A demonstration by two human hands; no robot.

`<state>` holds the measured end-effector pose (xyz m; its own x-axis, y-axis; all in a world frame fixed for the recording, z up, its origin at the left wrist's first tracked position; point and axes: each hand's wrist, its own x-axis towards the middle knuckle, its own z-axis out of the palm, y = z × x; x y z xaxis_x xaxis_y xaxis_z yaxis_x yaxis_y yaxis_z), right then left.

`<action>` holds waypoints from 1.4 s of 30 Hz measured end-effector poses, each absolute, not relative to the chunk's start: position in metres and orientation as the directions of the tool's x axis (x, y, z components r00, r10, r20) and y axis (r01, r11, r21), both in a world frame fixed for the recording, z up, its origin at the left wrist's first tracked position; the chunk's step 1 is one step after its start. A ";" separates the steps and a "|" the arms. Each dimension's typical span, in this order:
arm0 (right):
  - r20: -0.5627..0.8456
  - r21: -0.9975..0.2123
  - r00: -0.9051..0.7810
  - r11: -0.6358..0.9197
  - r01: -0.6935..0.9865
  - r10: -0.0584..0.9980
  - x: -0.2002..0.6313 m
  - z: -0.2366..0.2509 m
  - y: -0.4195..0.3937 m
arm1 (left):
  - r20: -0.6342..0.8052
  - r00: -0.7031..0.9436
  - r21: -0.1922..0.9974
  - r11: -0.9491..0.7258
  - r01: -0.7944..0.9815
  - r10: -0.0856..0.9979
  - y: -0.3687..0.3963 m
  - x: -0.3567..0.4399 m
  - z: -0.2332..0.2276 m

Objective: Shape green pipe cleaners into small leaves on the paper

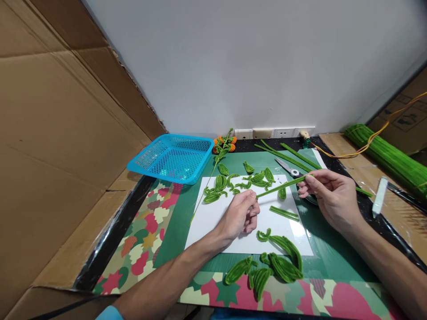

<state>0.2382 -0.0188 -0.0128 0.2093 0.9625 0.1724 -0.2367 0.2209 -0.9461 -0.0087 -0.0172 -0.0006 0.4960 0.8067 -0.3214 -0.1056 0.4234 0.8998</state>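
Note:
A green pipe cleaner [282, 186] is stretched between my two hands above a white sheet [213, 231]. My left hand [240, 212] pinches its left end, fingers curled. The right end is pinched between thumb and finger of my right hand [330, 191]. Below it on the sheet lie short cut pipe cleaner pieces [284, 213]. Bent green leaf shapes [258, 178] are scattered behind my left hand, and more leaf shapes [283, 266] lie at the near edge. Scissors [293, 172] rest partly hidden behind my right hand.
A blue mesh basket [170, 155] stands at the back left, beside a stem with orange flowers [225, 144]. Long pipe cleaners [287, 156] lie at the back. At right are a thick green bundle [390, 155], a pale stick-shaped tool [379, 198] and an orange-yellow cable [353, 154].

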 end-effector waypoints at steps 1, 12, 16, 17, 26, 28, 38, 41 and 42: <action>0.173 -0.947 0.210 0.221 -0.232 0.962 0.238 -0.013 -0.019 | -0.318 0.495 0.900 0.421 -0.109 0.808 -0.018 -0.009 -0.001; 0.159 -0.952 0.209 0.206 -0.227 0.965 0.238 -0.015 -0.019 | -0.392 0.463 0.884 0.465 -0.051 0.795 -0.020 -0.007 0.004; 0.156 -0.957 0.198 0.198 -0.214 0.968 0.238 -0.016 -0.019 | -0.394 0.457 0.883 0.467 -0.053 0.797 -0.019 -0.007 0.003; 0.156 -0.958 0.196 0.197 -0.208 0.968 0.238 -0.016 -0.019 | -0.387 0.456 0.886 0.461 -0.058 0.802 -0.018 -0.007 0.001; 0.167 -0.966 0.153 0.193 -0.170 0.974 0.237 -0.018 -0.020 | -0.345 0.394 0.895 0.425 -0.135 0.852 -0.019 -0.008 -0.011; 0.167 -0.968 0.156 0.192 -0.164 0.974 0.236 -0.018 -0.020 | -0.332 0.381 0.902 0.409 -0.140 0.863 -0.019 -0.008 -0.010; 0.175 -0.962 0.163 0.204 -0.183 0.971 0.237 -0.018 -0.020 | -0.328 0.384 0.911 0.397 -0.113 0.863 -0.020 -0.007 -0.007; 0.179 -0.960 0.167 0.209 -0.187 0.970 0.237 -0.018 -0.020 | -0.327 0.393 0.913 0.395 -0.106 0.859 -0.020 -0.008 -0.007; 0.181 -0.959 0.169 0.211 -0.186 0.969 0.237 -0.018 -0.020 | -0.328 0.391 0.912 0.396 -0.105 0.860 -0.020 -0.008 -0.007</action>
